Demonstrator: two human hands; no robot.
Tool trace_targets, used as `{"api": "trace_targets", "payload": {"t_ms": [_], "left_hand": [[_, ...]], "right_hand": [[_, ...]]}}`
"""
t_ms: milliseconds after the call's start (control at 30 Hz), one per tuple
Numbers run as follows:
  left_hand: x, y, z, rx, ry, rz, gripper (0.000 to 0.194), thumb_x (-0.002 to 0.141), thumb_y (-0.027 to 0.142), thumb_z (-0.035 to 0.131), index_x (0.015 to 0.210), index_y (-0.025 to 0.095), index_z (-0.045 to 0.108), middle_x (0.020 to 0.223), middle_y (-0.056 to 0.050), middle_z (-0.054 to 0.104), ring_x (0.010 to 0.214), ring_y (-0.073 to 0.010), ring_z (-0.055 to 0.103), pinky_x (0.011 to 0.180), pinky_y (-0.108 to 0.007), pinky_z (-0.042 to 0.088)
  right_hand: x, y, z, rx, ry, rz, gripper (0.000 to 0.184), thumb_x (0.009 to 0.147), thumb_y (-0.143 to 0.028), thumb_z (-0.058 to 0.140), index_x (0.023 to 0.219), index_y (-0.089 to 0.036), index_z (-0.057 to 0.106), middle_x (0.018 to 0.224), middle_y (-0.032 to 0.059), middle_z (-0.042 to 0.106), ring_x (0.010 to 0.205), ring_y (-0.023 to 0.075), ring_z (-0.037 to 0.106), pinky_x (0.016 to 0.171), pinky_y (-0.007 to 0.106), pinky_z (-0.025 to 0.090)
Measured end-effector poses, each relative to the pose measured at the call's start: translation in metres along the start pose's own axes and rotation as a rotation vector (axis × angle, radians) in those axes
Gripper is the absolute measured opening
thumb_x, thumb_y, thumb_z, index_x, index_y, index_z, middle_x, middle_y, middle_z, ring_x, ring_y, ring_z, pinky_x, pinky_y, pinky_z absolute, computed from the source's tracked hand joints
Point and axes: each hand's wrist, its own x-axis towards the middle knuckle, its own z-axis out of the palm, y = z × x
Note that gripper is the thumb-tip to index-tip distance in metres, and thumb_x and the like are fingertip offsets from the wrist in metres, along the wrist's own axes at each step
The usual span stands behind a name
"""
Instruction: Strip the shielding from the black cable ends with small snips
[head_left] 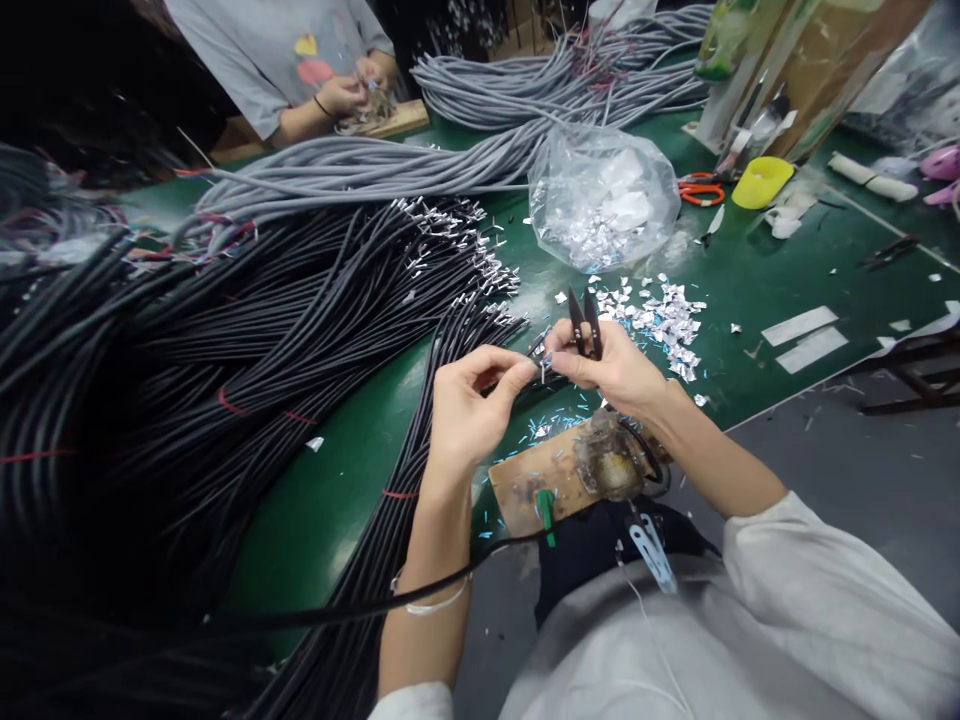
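Note:
My left hand (474, 405) pinches a black cable near its stripped end (543, 362) between thumb and fingertips. Close beside it, my right hand (619, 372) has a pair of black thread snips (584, 322) tucked in its palm, blades pointing away from me and parted. The thumb and forefinger of that hand are pressed together at the same cable end, where thin wires show; they are too small to make out fully. Under and left of my left arm runs a bundle of black cables (409, 455) with pale stripped tips.
A clear bag (604, 200) of foil scraps stands beyond my hands, near a foil pile (667, 325). A wooden block with a metal device (611, 455) sits at the table edge. Orange-handled scissors (701, 190) lie right. Across the table, another person's hands (352, 92) work by grey cables (360, 170).

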Motion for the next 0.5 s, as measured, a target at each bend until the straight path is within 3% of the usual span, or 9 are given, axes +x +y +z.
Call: {"api": "trace_targets", "payload": {"t_ms": [67,167,267,333,367,400,500], "left_hand": [[0.000,-0.001,0.001,-0.055,-0.055,-0.063,0.028,0.078,0.040,0.063,0.066,0.015,0.064,0.051,0.003,0.048,0.046,-0.0064,0.038,0.044,-0.021,0.029],[0.001,-0.003,0.003,-0.144,-0.132,-0.163,0.041,0.079,0.051,0.057,0.059,0.015,0.058,0.045,0.005,0.033,0.041,-0.0052,0.025,0.040,-0.022,0.017],[0.000,-0.004,0.003,-0.237,-0.186,-0.243,0.046,0.077,0.055,0.058,0.054,0.016,0.052,0.045,0.006,0.028,0.040,-0.0045,0.020,0.040,-0.023,0.012],[0.000,-0.003,0.002,-0.268,-0.175,-0.253,0.046,0.077,0.054,0.060,0.053,0.016,0.051,0.046,0.006,0.028,0.040,-0.0043,0.019,0.039,-0.023,0.011],[0.000,-0.003,0.002,-0.264,-0.152,-0.242,0.045,0.077,0.053,0.060,0.054,0.015,0.053,0.046,0.005,0.030,0.040,-0.0043,0.020,0.039,-0.023,0.011],[0.000,-0.003,0.001,-0.249,-0.121,-0.223,0.042,0.077,0.051,0.060,0.056,0.015,0.056,0.047,0.005,0.032,0.040,-0.0043,0.022,0.039,-0.023,0.013],[0.000,-0.001,0.001,-0.176,-0.012,-0.151,0.033,0.077,0.045,0.063,0.067,0.014,0.066,0.048,0.004,0.042,0.042,-0.0051,0.031,0.040,-0.021,0.021]], "right_hand": [[-0.001,0.000,0.004,0.024,-0.036,-0.046,0.030,0.079,-0.046,0.061,0.077,-0.017,0.052,0.057,-0.0070,0.039,0.045,0.0050,0.028,0.041,0.022,0.025],[-0.002,-0.004,0.005,-0.269,0.118,-0.310,0.016,0.084,-0.030,0.057,0.074,-0.019,0.051,0.072,-0.0012,0.048,0.061,0.0091,0.042,0.055,0.025,0.038],[-0.002,-0.008,-0.004,-0.520,0.394,-0.479,0.012,0.087,-0.021,0.051,0.075,-0.020,0.051,0.075,0.0001,0.049,0.072,0.0123,0.047,0.067,0.028,0.042],[-0.001,-0.008,-0.011,-0.509,0.675,-0.502,0.009,0.088,-0.025,0.050,0.080,-0.021,0.051,0.074,-0.0007,0.048,0.067,0.0113,0.046,0.062,0.027,0.041],[-0.001,-0.008,-0.013,-0.505,0.744,-0.485,0.009,0.088,-0.026,0.052,0.081,-0.021,0.052,0.074,-0.0009,0.049,0.066,0.0107,0.046,0.061,0.026,0.041],[-0.001,-0.008,-0.014,-0.505,0.739,-0.435,0.010,0.088,-0.028,0.053,0.081,-0.021,0.054,0.073,-0.0015,0.049,0.065,0.0103,0.047,0.061,0.026,0.040],[-0.002,-0.009,-0.007,-0.560,0.521,-0.352,0.019,0.089,-0.031,0.052,0.078,-0.019,0.061,0.071,-0.0011,0.054,0.064,0.0096,0.048,0.059,0.026,0.039]]}}
